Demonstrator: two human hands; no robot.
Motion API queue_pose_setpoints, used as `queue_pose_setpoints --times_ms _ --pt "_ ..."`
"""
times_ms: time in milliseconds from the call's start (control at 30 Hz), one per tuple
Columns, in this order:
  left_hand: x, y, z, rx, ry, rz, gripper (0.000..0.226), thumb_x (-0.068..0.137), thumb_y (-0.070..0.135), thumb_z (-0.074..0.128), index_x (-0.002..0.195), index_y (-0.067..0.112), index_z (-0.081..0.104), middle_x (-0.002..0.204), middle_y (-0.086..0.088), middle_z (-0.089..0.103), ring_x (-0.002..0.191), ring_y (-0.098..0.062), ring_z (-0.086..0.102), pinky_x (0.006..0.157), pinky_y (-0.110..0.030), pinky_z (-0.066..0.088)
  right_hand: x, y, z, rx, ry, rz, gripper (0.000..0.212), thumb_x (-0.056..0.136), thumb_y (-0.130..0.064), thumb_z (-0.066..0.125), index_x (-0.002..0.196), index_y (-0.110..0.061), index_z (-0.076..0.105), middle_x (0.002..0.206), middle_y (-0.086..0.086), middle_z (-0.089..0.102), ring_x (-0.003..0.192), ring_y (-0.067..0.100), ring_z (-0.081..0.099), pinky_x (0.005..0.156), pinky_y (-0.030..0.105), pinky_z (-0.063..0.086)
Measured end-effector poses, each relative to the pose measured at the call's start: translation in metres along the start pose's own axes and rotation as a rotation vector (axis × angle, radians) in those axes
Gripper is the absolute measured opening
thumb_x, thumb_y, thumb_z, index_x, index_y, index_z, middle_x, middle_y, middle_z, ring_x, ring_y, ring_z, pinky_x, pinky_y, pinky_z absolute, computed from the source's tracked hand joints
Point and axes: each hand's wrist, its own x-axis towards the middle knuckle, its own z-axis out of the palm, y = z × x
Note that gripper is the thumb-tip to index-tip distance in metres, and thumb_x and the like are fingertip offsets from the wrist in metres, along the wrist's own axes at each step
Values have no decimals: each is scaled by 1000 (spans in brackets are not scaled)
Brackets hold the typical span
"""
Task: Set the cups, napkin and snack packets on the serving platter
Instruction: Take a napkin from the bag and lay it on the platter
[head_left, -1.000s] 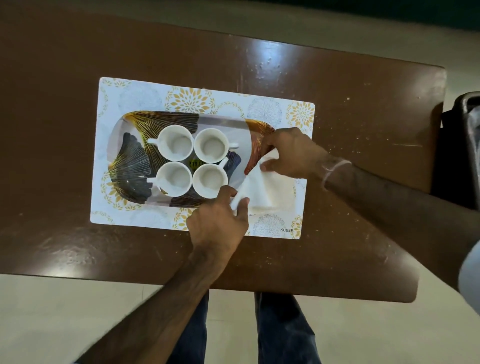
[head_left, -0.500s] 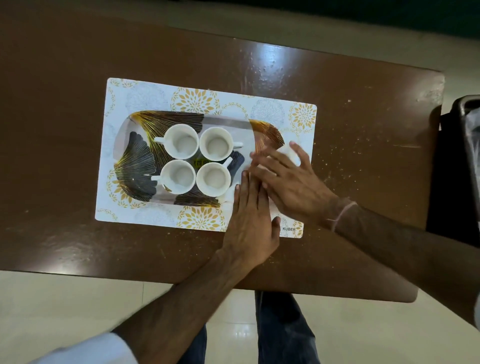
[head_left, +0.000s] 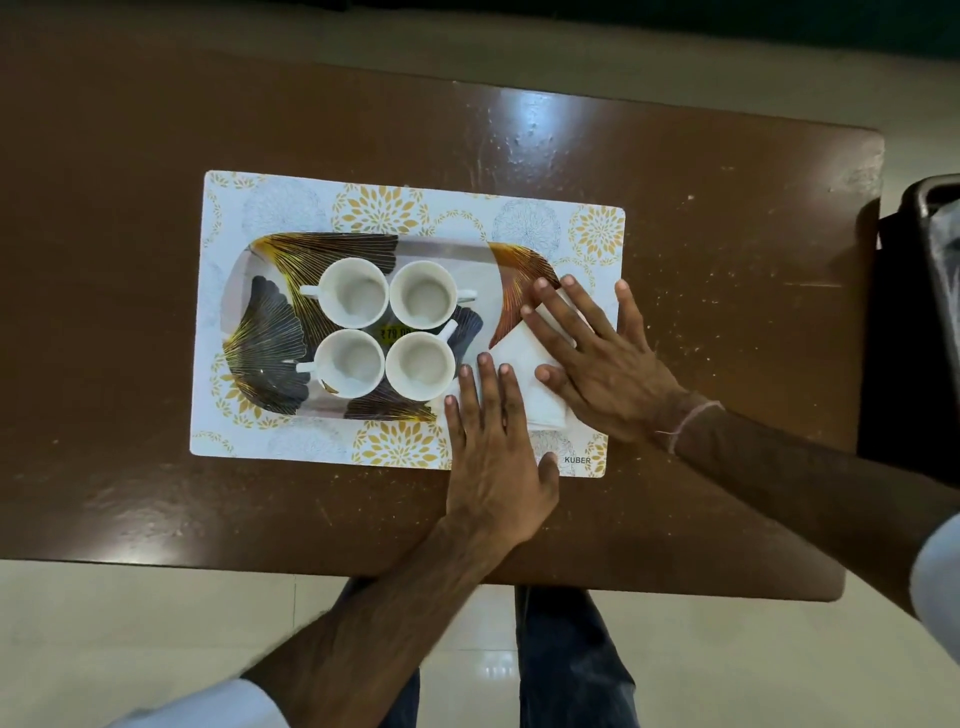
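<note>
Hands flat on napkin (head_left: 524, 364) at platter's (head_left: 447, 249) right edge.
Left hand (head_left: 493, 447) and right hand (head_left: 597, 358): grip open, gripping nothing.

Both hands lie flat, palms down, fingers extended. The left hand (head_left: 496, 441) reaches straight forward from a bare forearm, fingers close together, thumb out to the right. The right hand (head_left: 597, 358) angles in from the right, fingers spread and pointing up-left, a thin thread band at its wrist. The two hands sit just beside each other.
</note>
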Motion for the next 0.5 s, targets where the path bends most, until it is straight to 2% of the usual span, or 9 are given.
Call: queue_pose_setpoints --times_ms 233,400,500 --pt "10 13 -22 -107 99 75 99 83 56 56 158 16 5 167 -8 -6 153 -26 -8 123 -43 2 -2 10 -13 267 83 126 65 101 -58 10 160 -30 6 169 -1 -5 155 21 -7 118 66 -3" --pt "54 43 -46 -110 149 195 84 90 59 47 156 15 18 166 -8 12 153 -26 10 122 -46 14 -22 49 -24 493 196 300 57 104 -53 20 155 -28 25 168 -4 11 150 19 25 120 56 6" --pt "90 74 -55 -77 135 274 77 91 54 48 154 14 27 162 -10 25 149 -28 21 120 -47 19 -42 82 -22 542 269 426 52 105 -49 26 152 -26 32 168 -3 13 148 19 28 118 51 13"
